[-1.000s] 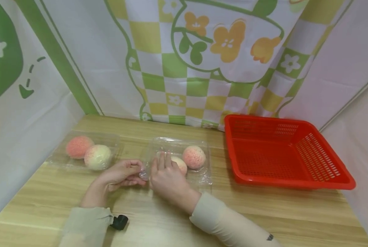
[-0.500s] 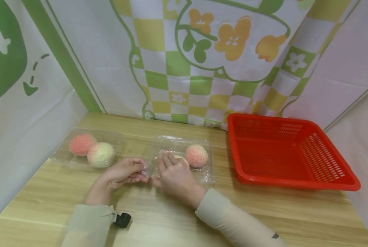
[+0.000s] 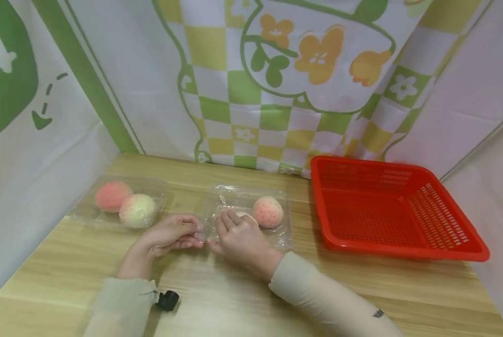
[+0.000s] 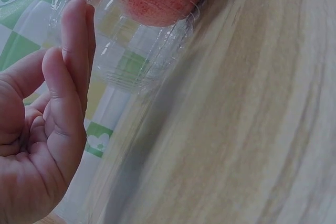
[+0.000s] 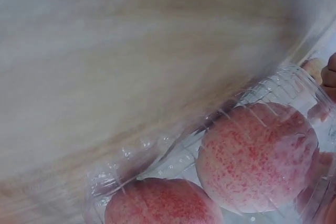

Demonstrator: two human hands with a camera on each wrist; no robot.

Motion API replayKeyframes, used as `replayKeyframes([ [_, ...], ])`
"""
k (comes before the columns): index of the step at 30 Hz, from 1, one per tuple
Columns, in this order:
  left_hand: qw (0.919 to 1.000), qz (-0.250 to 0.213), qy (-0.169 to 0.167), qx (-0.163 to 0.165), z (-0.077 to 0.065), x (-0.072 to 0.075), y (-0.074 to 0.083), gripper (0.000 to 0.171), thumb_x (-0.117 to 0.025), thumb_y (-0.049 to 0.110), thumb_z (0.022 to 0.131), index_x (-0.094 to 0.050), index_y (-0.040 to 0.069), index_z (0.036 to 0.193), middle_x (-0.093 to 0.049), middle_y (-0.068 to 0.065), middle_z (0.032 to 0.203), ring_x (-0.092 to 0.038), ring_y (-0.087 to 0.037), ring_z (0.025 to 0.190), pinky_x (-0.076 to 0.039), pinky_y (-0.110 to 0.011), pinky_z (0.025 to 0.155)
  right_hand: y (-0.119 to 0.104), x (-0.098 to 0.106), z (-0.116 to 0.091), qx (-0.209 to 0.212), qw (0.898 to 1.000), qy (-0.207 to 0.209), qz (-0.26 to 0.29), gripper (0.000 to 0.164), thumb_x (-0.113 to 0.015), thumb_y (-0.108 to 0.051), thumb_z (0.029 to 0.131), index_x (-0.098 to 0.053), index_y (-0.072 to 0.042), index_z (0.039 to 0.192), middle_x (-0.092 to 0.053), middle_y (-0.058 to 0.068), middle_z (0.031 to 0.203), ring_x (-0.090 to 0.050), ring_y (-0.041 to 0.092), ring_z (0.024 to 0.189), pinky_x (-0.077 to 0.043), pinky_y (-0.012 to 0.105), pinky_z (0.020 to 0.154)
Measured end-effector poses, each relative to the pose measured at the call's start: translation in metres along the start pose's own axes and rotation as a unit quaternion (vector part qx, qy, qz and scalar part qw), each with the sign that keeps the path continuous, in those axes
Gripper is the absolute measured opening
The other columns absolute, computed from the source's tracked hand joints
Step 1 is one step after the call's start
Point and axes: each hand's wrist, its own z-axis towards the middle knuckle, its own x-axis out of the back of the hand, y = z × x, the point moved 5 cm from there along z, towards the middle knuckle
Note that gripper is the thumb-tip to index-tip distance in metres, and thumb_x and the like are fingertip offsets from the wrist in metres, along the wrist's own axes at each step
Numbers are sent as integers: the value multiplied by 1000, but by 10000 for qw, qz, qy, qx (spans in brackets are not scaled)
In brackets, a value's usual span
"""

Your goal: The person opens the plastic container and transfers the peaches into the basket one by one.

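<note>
My left hand [image 3: 176, 233] pinches the left front edge of a clear plastic container [image 3: 286, 196], its thumb above and its fingers below. My right hand [image 3: 244, 239] rests on the same container, fingers stretched over the top and thumb near the front left. A pink-and-cream ball [image 3: 268, 212] sits at the container's right; a paler ball [image 3: 247, 216] is mostly hidden under my right fingers. The right wrist view shows two speckled pink balls [image 5: 257, 156] behind the clear wall. Fingertips of the other hand touch the plastic in the left wrist view.
A second clear container [image 3: 80, 213] with a pink ball [image 3: 113, 196] and a cream ball [image 3: 138, 211] stands at the left. A red perforated basket [image 3: 373, 246] stands at the right. Behind the wooden table [image 3: 218, 299] hangs a green-and-yellow checked cloth [image 3: 209, 47].
My right hand has shifted slightly right and its thumb has spread away from its fingers toward the container's front left. My left hand keeps its grip. The head view has shifted slightly.
</note>
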Motion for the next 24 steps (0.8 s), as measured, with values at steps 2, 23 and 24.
replayKeyframes([
  [2,10000,50,0,-12,-1,0,0,12,-49,6,101,-61,5,98,-72,-4,87,-73,-13,77,-59,-20,71,-1,-1,0,97,9999,-33,-117,46,-66,-51,86,-74,-10,106,-77,5,106,-74,17,100,-62,28,73],
  [23,9999,-157,25,-30,-3,0,1,13,-50,5,100,-63,7,98,-74,-4,88,-73,-13,80,-60,-22,75,-8,-4,2,486,9972,-161,-543,39,-58,-43,92,-75,-9,99,-78,8,100,-75,18,93,-62,28,69],
  [24,9999,-155,37,-44,-3,0,2,13,-51,4,100,-63,7,98,-74,-4,88,-73,-14,80,-60,-22,76,-8,-4,2,486,9972,-130,-546,39,-58,-43,92,-75,-9,99,-78,8,99,-75,18,93,-62,28,69],
])
